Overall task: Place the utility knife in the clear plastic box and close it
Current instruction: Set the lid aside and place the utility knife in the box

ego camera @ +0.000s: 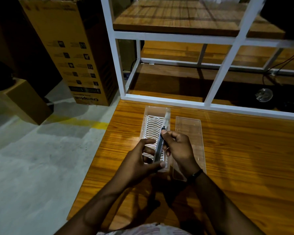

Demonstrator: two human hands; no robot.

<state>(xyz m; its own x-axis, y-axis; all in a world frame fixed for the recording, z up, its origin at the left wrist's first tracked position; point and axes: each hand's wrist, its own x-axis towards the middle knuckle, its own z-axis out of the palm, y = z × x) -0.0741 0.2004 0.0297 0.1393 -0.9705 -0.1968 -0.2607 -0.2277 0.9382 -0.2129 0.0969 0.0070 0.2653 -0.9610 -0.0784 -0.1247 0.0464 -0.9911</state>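
From the head camera, both hands hold the utility knife (160,146) above the open clear plastic box (157,116), which sits near the worktop's (244,150) far left corner. The left hand (142,160) pinches its near end; the right hand (180,148) grips its middle. The lid (190,131) lies flat just beside the box.

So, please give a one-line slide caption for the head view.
Both hands hold a utility knife above the open clear plastic box, its lid lying alongside.
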